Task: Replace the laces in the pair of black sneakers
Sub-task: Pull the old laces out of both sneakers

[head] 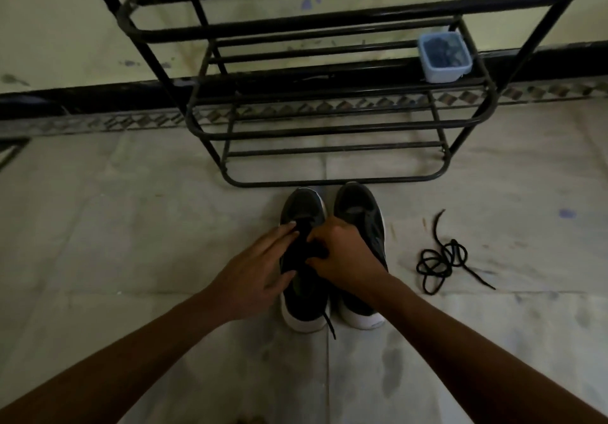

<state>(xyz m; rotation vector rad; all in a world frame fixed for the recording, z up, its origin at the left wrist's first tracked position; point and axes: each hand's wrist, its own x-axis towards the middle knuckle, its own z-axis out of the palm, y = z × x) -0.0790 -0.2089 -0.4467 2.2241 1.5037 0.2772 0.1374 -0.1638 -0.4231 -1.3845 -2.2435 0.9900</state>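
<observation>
Two black sneakers with white soles stand side by side on the floor, toes toward the rack. Over the left sneaker (pixel 304 305) my left hand (pixel 260 269) lies with straight fingers touching the lacing area. My right hand (pixel 342 256) has its fingers curled, pinching the black lace (pixel 307 242) at that shoe's tongue. One lace end (pixel 330 325) trails past the heel. The right sneaker (pixel 357 206) sits partly under my right wrist. A loose black lace (pixel 442 261) lies coiled on the floor to the right.
A black metal shoe rack (pixel 329 180) stands just beyond the sneakers against the wall. A small pale blue tub (pixel 444 57) of dark items sits on its right shelf. Pale floor tiles (pixel 148 226) spread to either side.
</observation>
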